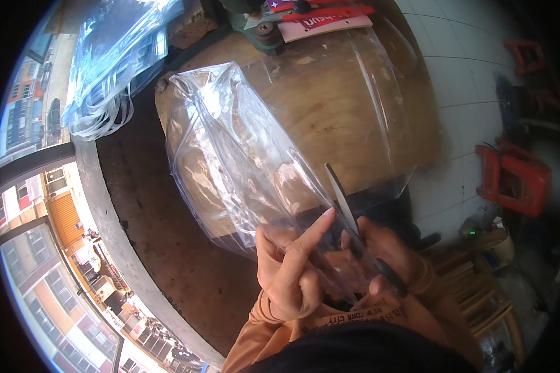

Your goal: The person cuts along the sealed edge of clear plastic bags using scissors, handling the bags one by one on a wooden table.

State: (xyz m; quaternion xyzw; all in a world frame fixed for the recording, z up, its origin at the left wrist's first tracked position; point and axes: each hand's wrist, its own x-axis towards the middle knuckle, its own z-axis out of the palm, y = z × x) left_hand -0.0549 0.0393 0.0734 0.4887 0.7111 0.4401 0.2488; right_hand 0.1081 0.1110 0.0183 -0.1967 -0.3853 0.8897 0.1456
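Note:
A clear plastic sheet or bag point(230, 143), wrinkled and shiny, lies across the wooden tabletop and reaches down toward my body. My left hand point(289, 267) is closed on its near edge, with the index finger stretched along the film toward the blades. In my right hand point(389, 252) is a pair of scissors point(344, 196) with dark handles. The blades point away from me, just right of the left fingertip. Whether film sits between the blades I cannot tell. More thin clear film hangs between my hands.
The wooden tabletop point(336, 137) carries more clear film. Clear bags with white straps point(115, 74) are piled at the upper left. A dark green metal machine part point(266, 38) and a pink board point(323, 28) are at the far edge. Red stools point(519, 177) and a wooden chair point(473, 286) stand right.

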